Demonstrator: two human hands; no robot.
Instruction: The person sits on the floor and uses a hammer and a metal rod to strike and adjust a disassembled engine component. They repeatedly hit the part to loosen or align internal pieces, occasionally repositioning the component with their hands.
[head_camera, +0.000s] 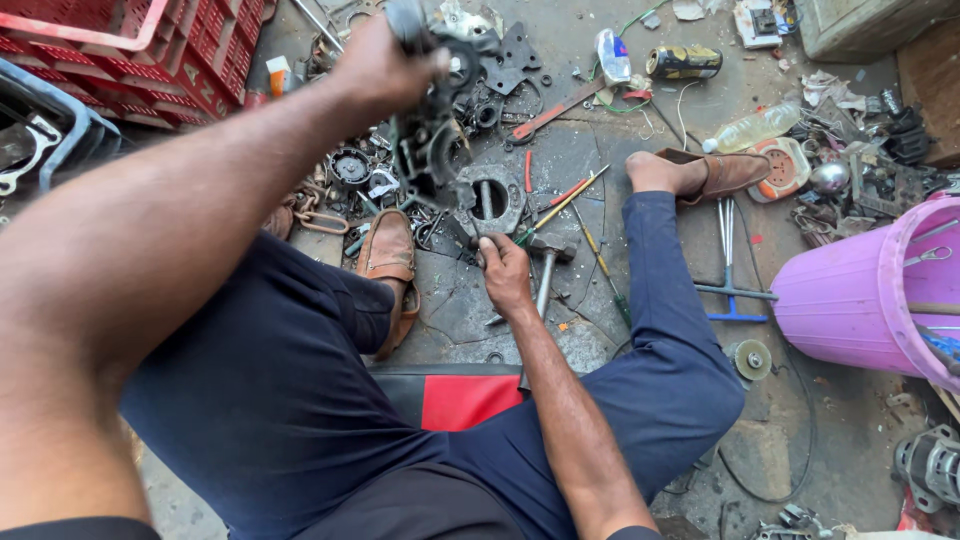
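2 hands share our work: left hand (380, 65) grips the greasy engine assembly (432, 140) raised at 12 o'clock, right hand (505, 272) pins the round casing (490, 200), steadying it.

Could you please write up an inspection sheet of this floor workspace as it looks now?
Surface: cracked, grimy concrete floor.
Job's things: dark metal assembly raised in left hand; round metal housing on floor; hammer beside right hand.
Clutter: screwdrivers, gaskets, drink can, plastic bottle.
Hands: left grips the assembly; right rests at the housing's edge.
Cables: thin wire looping on the floor.
Surroundings: red crate, purple bucket, red-black cushion.
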